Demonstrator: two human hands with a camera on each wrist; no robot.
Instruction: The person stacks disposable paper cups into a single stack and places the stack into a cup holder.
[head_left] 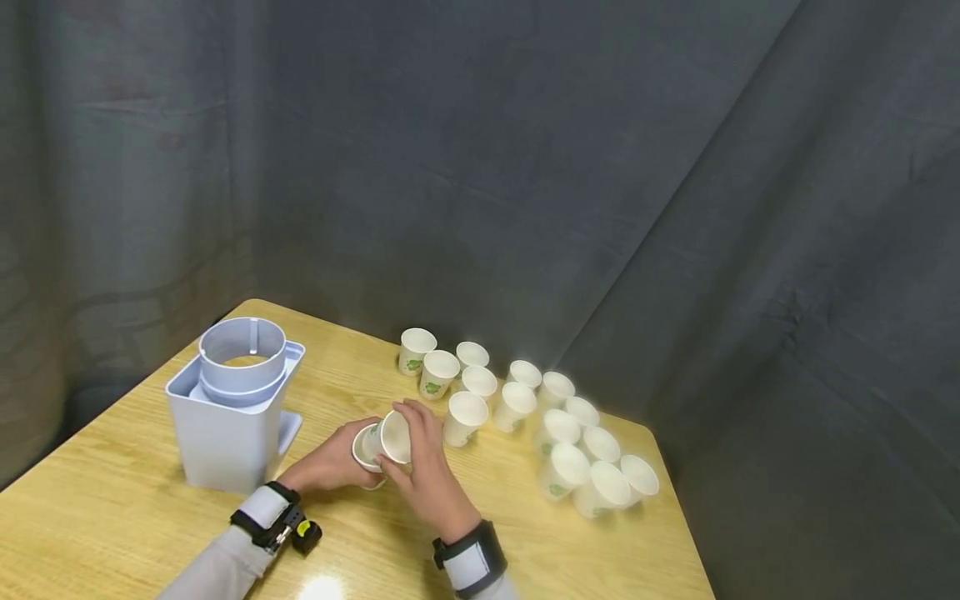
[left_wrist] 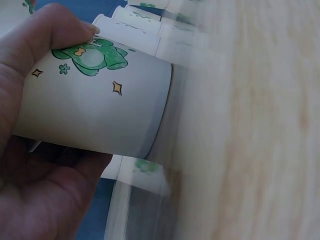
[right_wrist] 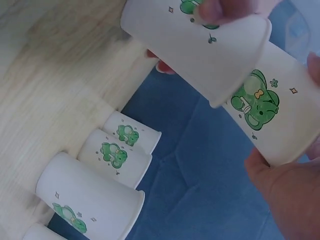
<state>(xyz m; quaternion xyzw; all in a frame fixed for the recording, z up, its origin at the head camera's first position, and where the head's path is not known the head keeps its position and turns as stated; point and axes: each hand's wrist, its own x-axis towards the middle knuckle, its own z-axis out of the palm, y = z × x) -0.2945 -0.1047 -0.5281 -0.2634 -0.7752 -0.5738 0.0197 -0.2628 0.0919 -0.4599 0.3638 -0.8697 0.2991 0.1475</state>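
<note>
My left hand [head_left: 336,460] grips a white paper cup [left_wrist: 100,105] with a green cartoon bear printed on its side. The cup stands roughly upright, low over the wooden table; whether its base touches the wood, I cannot tell. My right hand [head_left: 433,479] holds a second matching paper cup [right_wrist: 280,112] between thumb and fingers. This one is tilted, its mouth turned towards the head camera. Its lower end meets the rim of the left hand's cup [right_wrist: 192,55]; how far inside it sits is hidden. Beyond the hands, the nearest standing cup is a paper cup [head_left: 465,417].
Several more paper cups [head_left: 564,471] stand mouth up in a loose group across the table's back and right. At left on the table [head_left: 90,517] is a pale bin [head_left: 225,442] with a round ring-shaped piece [head_left: 243,379] on top. Dark curtains [head_left: 450,167] hang behind.
</note>
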